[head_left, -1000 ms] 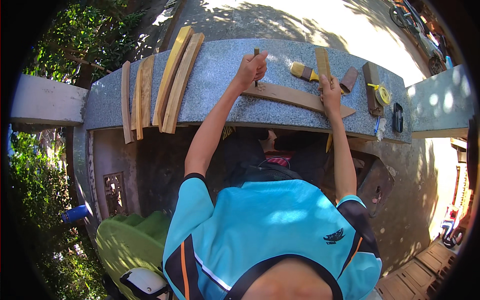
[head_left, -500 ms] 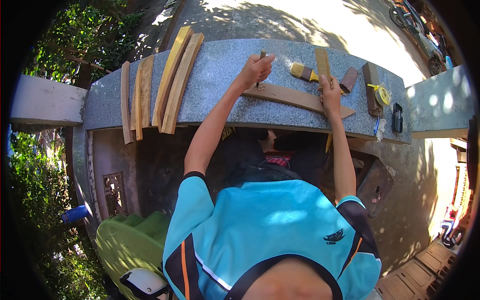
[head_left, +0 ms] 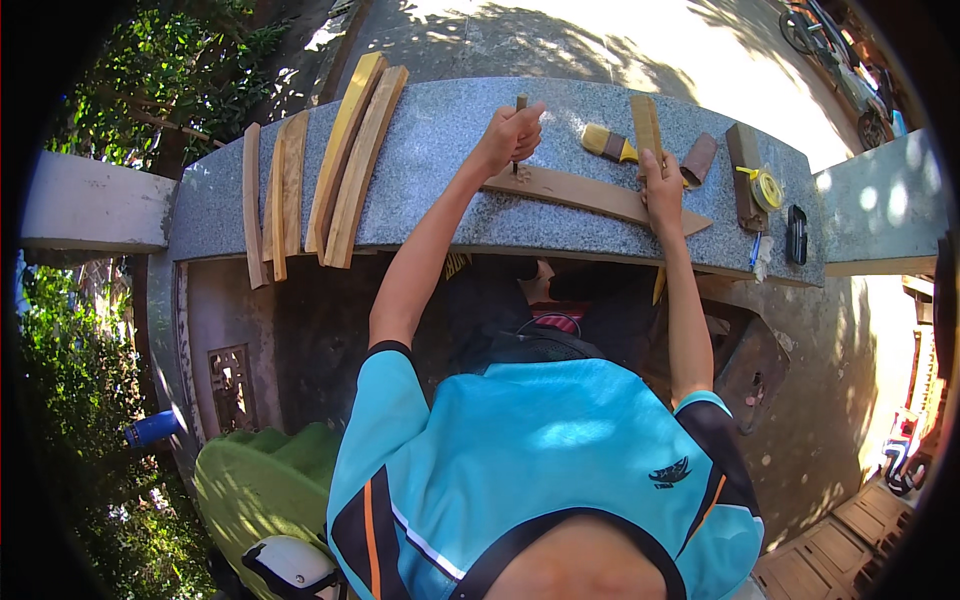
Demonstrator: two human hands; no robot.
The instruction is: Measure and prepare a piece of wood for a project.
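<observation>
My left hand (head_left: 512, 134) is closed around an upright dark chisel (head_left: 521, 101), whose lower end meets a long flat board (head_left: 580, 194) near its left end, where small shavings lie. My right hand (head_left: 662, 195) grips a short flat wooden stick (head_left: 645, 125), held across the board's right part. The board lies along the front of the speckled stone bench (head_left: 450, 130). Just left of the stick is a paintbrush (head_left: 606, 142) with yellow handle parts; to the right is a brown curled piece (head_left: 697, 160), perhaps sandpaper.
Several wooden strips (head_left: 356, 165) lie along the bench's left. At its right are a dark block (head_left: 742, 180), a yellow tape roll (head_left: 764, 190) and a black case (head_left: 796, 235). A green chair (head_left: 260, 480) with a white helmet (head_left: 285, 560) stands at lower left.
My left hand and the chisel moved slightly rightward, then a little back left and upward, staying over the same end of the board. My right hand has hardly moved.
</observation>
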